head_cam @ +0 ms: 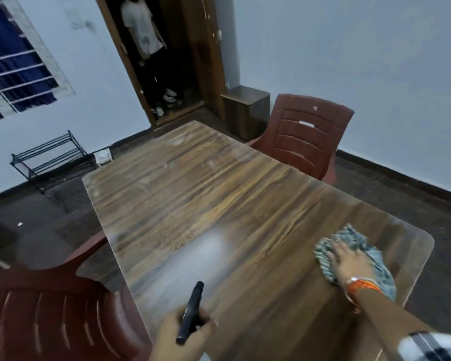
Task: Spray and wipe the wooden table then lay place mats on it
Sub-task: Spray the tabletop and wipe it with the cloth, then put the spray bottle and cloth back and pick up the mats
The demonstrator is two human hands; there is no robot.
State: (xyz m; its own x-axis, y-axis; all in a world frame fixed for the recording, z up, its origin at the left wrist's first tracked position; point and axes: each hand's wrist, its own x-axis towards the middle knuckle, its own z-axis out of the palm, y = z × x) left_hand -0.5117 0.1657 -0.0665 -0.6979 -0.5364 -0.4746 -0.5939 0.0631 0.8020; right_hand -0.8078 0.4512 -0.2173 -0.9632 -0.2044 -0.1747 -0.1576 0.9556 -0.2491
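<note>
The wooden table (219, 183) fills the room's middle, bare of mats; none are in sight. The spraying step appears to be in hand: mist hangs over the near end. The wiping cloth (359, 256) lies near the right corner under the right hand (348, 261), fingers spread flat. The left hand (185, 337) is wrapped around the spray bottle (190, 312), nozzle aimed forward. Next, likely, wiping across the wet patch.

The wooden table (219, 183) lies bare across its middle and far end, open to a sweep. A crumpled cloth (359, 259) occupies the near right corner. Red plastic chairs crowd the far right edge (305, 136) and near left edge (50, 313).
</note>
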